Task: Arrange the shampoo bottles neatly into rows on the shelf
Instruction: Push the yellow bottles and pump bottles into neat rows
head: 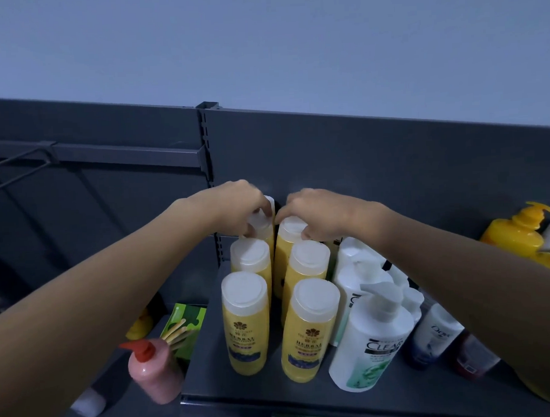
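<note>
Yellow shampoo bottles with pale caps stand upright in two columns on the dark grey shelf (275,394). The front pair are the left (246,332) and the right (307,336). My left hand (236,207) grips the cap of the rear left yellow bottle (263,227), against the back panel. My right hand (318,212) rests its fingers on the cap of the rear right yellow bottle (289,236). To the right runs a row of white bottles, with a Clear pump bottle (368,346) in front.
A Dove bottle (437,336) and a dark red bottle (475,360) sit further right, under my right forearm. A yellow pump bottle (517,232) stands far right. Left of the shelf are a pink pump bottle (154,371) and a green package (185,322).
</note>
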